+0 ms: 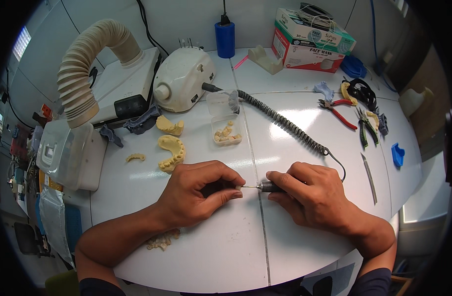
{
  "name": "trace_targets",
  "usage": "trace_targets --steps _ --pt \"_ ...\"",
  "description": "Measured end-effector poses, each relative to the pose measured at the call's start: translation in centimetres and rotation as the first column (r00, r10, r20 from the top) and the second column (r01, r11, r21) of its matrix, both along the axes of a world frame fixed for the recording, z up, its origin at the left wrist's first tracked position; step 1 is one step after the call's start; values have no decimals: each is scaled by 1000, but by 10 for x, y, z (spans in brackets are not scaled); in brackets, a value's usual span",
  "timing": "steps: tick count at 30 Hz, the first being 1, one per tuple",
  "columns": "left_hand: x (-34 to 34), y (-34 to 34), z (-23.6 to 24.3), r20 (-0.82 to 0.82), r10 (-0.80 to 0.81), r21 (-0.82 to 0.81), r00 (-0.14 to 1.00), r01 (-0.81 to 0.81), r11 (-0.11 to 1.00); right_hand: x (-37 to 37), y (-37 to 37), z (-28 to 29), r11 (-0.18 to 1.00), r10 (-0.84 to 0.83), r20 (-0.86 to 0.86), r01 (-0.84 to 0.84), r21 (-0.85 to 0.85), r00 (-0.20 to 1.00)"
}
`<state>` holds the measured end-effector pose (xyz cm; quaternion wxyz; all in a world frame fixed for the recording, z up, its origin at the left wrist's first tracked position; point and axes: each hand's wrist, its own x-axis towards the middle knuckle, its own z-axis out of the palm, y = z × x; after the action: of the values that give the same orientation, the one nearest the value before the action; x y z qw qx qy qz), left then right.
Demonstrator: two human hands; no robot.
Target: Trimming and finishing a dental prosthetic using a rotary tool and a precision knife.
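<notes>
My right hand [318,197] grips a dark rotary handpiece [269,187], its thin metal bur pointing left. The bur's tip meets a tiny pale piece [240,187], pinched between the thumb and forefinger of my left hand [199,192]. The piece is mostly hidden; it looks like a small tooth-coloured part. Beyond my hands, a clear hinged box [227,138] holds several small cream tooth pieces. Two yellow plaster dental casts [171,153] [169,126] stand behind my left hand, with a small curved tooth strip [136,157] beside them.
A coiled black cord [285,123] runs from the white control unit [184,79] towards my right hand. A ribbed suction hose [75,79] arches at the left above a plastic tub [68,153]. Pliers [339,111], cutters [365,130] and a metal blade tool [369,178] lie right. Plaster scraps [163,240] sit by my left forearm.
</notes>
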<state>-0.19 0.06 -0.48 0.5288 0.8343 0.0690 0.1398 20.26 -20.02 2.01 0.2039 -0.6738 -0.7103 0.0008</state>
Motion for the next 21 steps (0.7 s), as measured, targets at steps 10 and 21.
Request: trace_targets --steps 10,21 --pt "1 -1 2 10 -30 34 1000 30 999 -3 -1 -2 1000 14 13 -15 24 1000" --pt "0 0 -4 19 -26 5 999 26 1000 -7 -3 -1 999 17 -10 -16 30 1000"
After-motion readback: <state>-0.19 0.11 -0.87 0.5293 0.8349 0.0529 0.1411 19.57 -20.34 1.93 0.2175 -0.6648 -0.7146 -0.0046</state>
